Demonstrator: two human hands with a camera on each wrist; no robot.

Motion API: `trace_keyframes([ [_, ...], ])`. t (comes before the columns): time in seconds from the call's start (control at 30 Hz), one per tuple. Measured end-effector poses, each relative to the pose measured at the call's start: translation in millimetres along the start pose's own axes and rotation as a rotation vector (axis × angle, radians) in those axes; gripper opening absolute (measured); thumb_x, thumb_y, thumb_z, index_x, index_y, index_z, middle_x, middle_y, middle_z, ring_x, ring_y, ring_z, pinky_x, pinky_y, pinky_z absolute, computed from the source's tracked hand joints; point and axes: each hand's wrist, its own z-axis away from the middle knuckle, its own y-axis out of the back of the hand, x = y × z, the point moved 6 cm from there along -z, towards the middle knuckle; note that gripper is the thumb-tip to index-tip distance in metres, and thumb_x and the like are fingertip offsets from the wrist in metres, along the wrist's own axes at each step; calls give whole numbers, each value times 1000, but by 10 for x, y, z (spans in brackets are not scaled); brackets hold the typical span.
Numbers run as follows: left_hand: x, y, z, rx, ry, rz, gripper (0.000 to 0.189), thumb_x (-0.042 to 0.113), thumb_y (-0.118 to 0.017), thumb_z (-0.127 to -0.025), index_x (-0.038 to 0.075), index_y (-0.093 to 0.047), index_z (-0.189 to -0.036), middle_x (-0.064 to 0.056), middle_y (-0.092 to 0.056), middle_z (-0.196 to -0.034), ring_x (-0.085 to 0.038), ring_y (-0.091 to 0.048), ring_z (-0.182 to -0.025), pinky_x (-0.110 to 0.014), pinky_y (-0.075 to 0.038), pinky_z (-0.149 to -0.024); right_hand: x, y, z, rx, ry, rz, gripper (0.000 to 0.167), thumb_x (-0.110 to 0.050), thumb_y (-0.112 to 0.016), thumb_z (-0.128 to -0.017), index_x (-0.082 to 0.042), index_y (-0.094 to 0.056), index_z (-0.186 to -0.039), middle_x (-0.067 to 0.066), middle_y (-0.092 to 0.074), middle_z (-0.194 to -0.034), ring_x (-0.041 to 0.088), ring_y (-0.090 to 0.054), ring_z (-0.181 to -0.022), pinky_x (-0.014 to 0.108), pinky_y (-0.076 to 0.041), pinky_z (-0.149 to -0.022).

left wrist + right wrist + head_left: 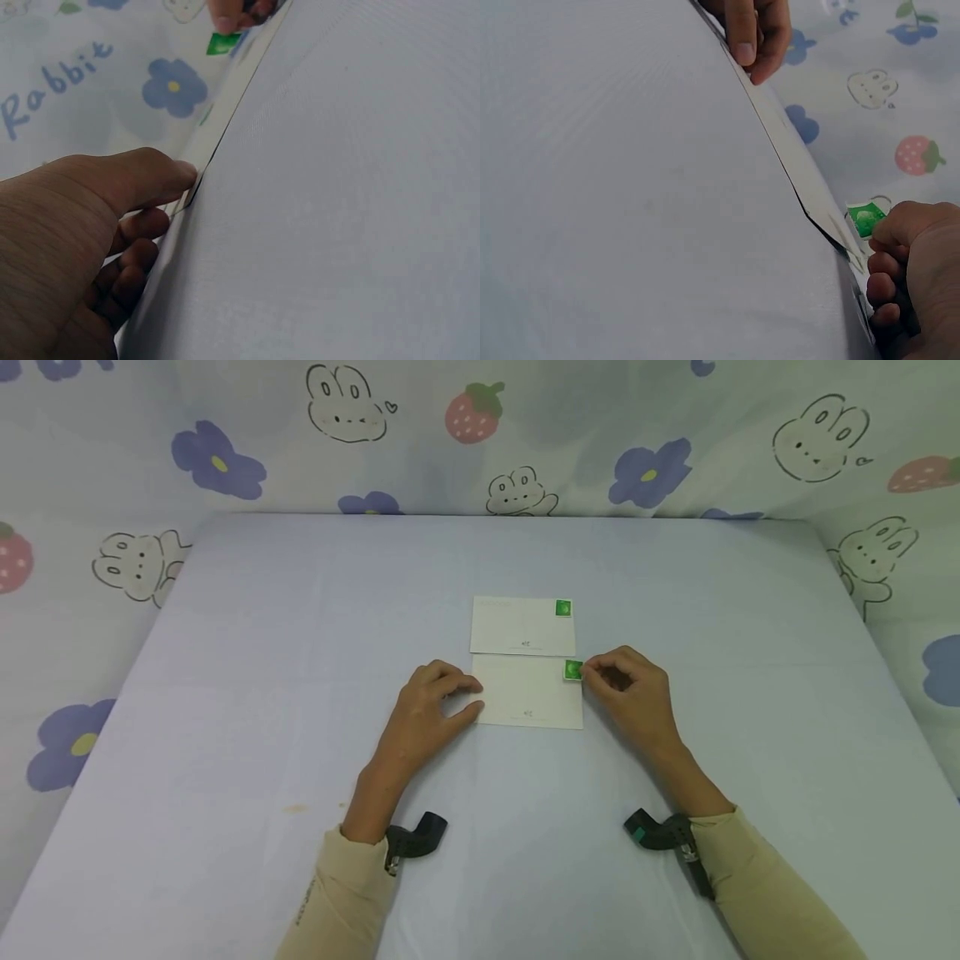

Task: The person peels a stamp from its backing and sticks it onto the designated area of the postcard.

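Note:
A white envelope [525, 697] lies flat before the person, its long side across the table. The right hand [632, 693] pinches a small green stamp [573, 670] between thumb and forefinger at the envelope's top right corner. In the right wrist view this stamp [866, 219] stands tilted up from the paper. At the envelope's left edge rests the left hand [433, 710], thumb and forefinger apart, fingertips on the paper. The left thumb [176, 176] touches near the close corner in the left wrist view. Just beyond lies a second envelope [517, 625] bearing a green stamp [563, 607] top right.
A white cloth covers the table [247, 627]. Behind and beside it hangs a curtain [420, 468] printed with rabbits, flowers and strawberries. Black wrist mounts [416, 835] sit at both sleeve cuffs, above the near part of the table.

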Motion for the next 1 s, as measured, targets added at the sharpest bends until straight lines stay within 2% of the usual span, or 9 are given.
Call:
trace_keyframes([
  [0.17,5,3,5,4,5,0,18,11,-82,-84,10,-76,-101,-1,-61,-104,-19,-54,-97,-34,-47,-84,-17,-10,0,-8,14,12,5,-6,-75,-90,-3,-75,-93,4,-64,-87,14,-53,-72,17,-42,-61],
  [0.47,13,2,-1,2,1,4,17,10,-81,-85,10,-75,-101,-1,-61,-103,-19,-54,-96,-34,-46,-84,16,-34,2,-39,34,129,6,-7,-74,-90,-3,-74,-95,1,-62,-88,13,-53,-73,18,-42,-61],
  [0.8,15,-6,-9,0,13,-1,18,11,-82,-84,10,-76,-101,-1,-61,-104,-20,-54,-97,-35,-46,-85,-7,-50,-1,-59,47,213,9,-6,-76,-89,-2,-73,-97,6,-61,-89,15,-52,-72,15,-39,-60],
  [0.9,14,-7,-6,2,13,2,18,10,-83,-83,10,-76,-101,-2,-61,-104,-20,-55,-97,-35,-46,-85,-9,-46,2,-47,47,221,12,-6,-75,-90,-1,-73,-101,7,-61,-91,15,-52,-74,16,-40,-62],
  [1.0,15,-7,-8,5,11,1,19,10,-83,-83,9,-76,-101,-2,-61,-104,-21,-54,-97,-36,-46,-85,-40,-14,3,4,91,199,15,-5,-74,-90,-1,-73,-104,7,-61,-95,15,-54,-77,19,-42,-65],
])
